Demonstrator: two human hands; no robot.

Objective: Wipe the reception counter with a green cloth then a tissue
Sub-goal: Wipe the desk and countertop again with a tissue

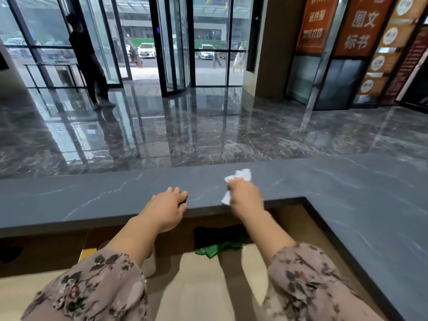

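Fingers of our right hand [246, 195] curl tight round a crumpled white tissue [242, 174], pressed to the grey veined reception counter [92, 200]; tufts poke out at 12 and 7 o'clock. At its 9 o'clock our left hand [168, 210] rests on the near edge, fingers loosely together, holding nothing. Green cloth [215, 247] lies bunched on the lower desk [199, 286], 6 o'clock, between our forearms. We judge the tissue pass is in hand; next calls for an even sideways sweep.
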